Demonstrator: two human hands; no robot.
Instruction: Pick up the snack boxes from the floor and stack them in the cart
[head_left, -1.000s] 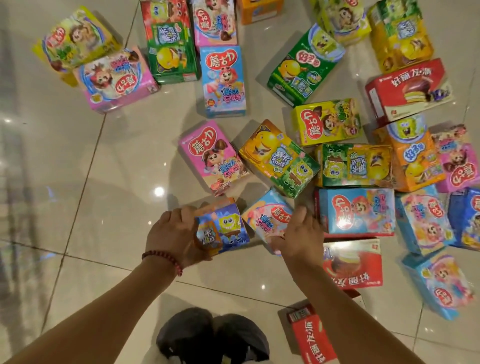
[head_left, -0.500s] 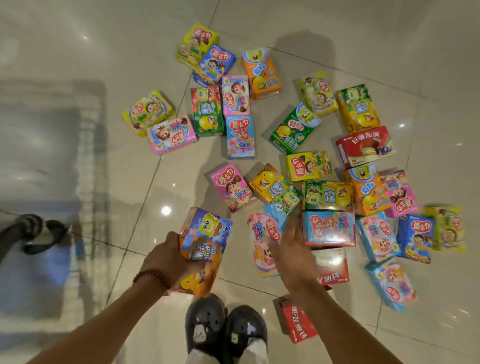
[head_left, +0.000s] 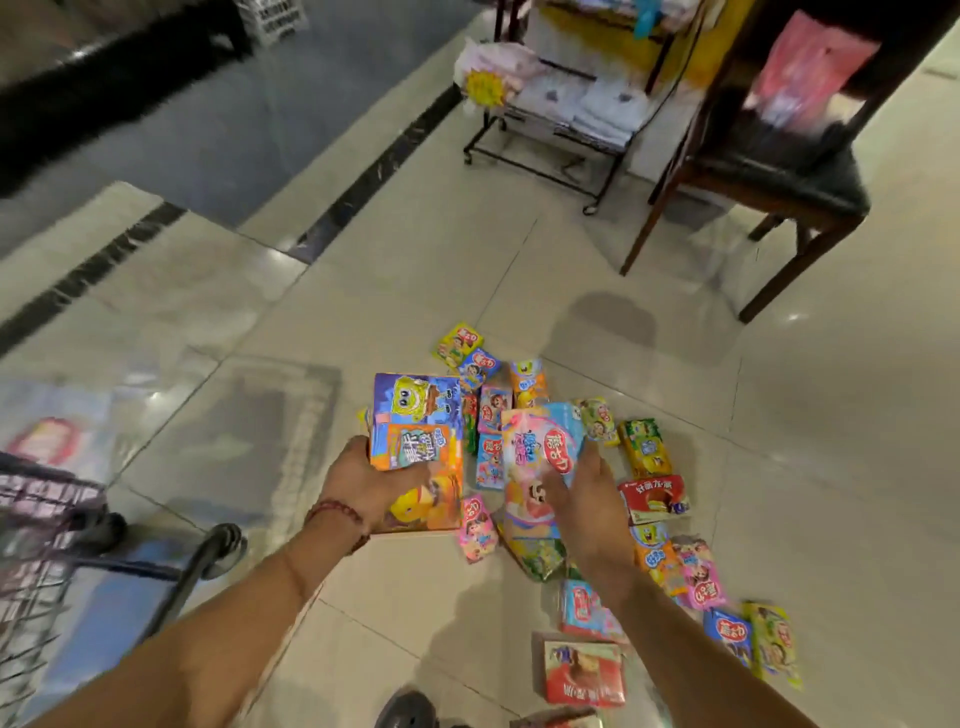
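**One box in each hand, cart at nine o'clock**

My left hand (head_left: 363, 480) grips the blue-and-orange cardboard snack box (head_left: 418, 447) by its edge; my right hand (head_left: 587, 499) holds the pink-and-blue cardboard snack box (head_left: 540, 457) likewise, both lifted for carrying. The wire cart (head_left: 41, 545) waits at nine o'clock. Roughly twenty boxes (blur hampers counting) lie on the glossy tiled floor (head_left: 415, 270).
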